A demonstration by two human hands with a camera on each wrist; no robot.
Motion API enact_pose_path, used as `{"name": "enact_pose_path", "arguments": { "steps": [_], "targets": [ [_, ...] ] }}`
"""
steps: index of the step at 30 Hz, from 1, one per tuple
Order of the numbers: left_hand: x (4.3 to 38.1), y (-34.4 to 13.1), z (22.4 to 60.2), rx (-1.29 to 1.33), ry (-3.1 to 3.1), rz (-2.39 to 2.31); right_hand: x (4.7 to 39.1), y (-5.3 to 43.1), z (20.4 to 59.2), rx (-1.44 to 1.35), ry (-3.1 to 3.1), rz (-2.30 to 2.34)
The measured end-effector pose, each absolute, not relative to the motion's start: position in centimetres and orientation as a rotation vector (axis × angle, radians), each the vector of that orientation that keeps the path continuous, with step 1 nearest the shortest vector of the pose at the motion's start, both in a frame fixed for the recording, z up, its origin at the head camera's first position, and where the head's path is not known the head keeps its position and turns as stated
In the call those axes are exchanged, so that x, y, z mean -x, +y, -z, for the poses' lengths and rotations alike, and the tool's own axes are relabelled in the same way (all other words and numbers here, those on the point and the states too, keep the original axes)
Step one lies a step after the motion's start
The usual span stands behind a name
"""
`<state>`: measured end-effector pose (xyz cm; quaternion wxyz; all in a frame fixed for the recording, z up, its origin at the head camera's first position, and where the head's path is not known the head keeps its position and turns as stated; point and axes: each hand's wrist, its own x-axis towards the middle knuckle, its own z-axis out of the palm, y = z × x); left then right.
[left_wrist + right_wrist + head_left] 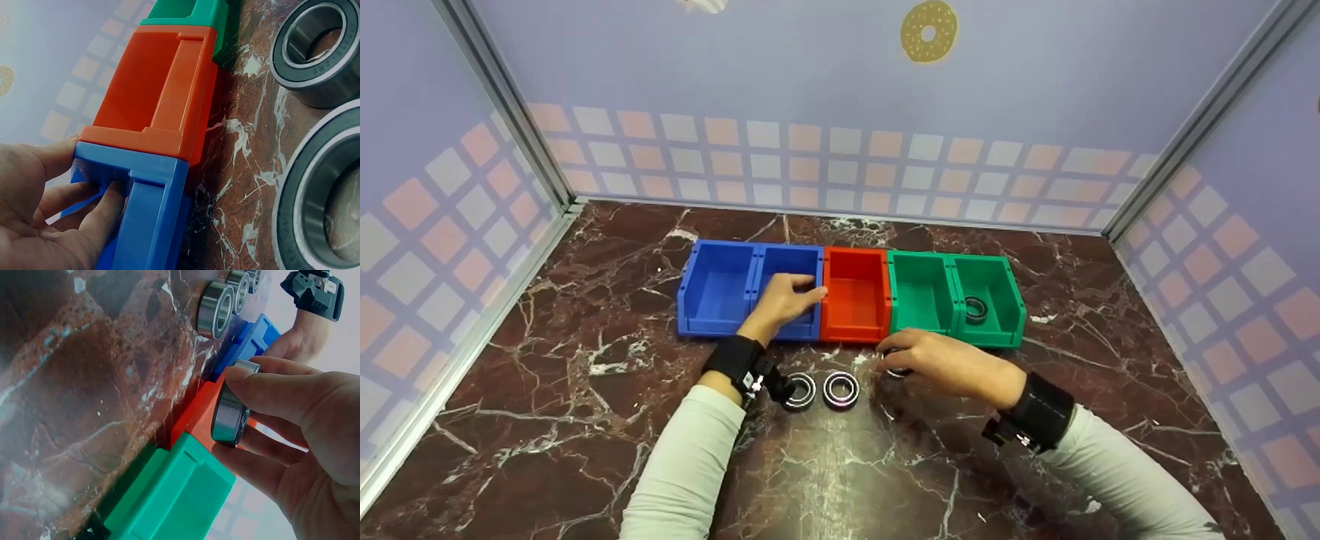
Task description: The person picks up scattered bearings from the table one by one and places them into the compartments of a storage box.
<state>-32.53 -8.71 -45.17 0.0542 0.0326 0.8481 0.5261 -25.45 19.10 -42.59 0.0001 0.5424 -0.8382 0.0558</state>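
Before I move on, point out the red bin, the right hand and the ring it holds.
Red bin [855, 300]: head view, on its inner floor.
Right hand [949, 364]: head view, on its back.
Held ring [228, 418]: right wrist view, on its curved outer side.

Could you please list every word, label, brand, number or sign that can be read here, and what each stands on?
No text can be read with certainty.
Upper bearing in the left wrist view: faint characters on its dark ring, too blurred to read.
Left wrist device: a small pale mark, too small to read.
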Motion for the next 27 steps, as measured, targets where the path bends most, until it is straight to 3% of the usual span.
{"name": "enact_pose_path", "arguments": {
  "steps": [27],
  "targets": [
    [32.5,-8.7,45.3,-0.093,2.554,-1.625,28.3,19.1,39.3,-1.649,-2.588,-0.238]
  ]
}}
